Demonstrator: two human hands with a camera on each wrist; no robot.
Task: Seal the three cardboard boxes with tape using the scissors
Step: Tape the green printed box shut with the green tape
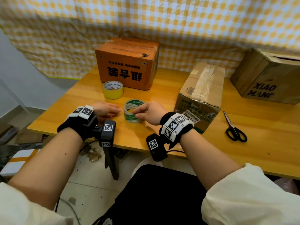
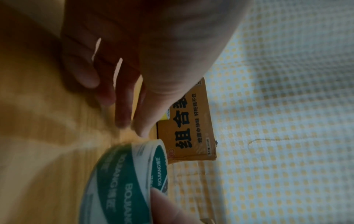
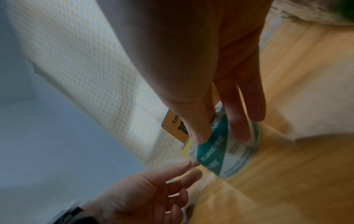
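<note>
Wooden table [image 1: 170, 88] carrying everything. Going left to right: left hand [image 1: 105, 109] hovering just beside the green-and-white tape roll [image 1: 133, 113], fingers loosely extended, holding nothing. Sitting behind it, yellow tape roll [image 1: 113, 90] near the front of the orange box [image 1: 128, 62]. Right hand [image 1: 150, 113] pinching the green-and-white roll's near rim, thumb and fingers curled on it (roll resting on the table, near the front edge). Lying next, taped brown box [image 1: 201, 95] on its side, label at its near end. Resting farther right, black scissors [image 1: 234, 129], blades looking closed. Standing at far right, brown printed box [image 1: 266, 77].
</note>
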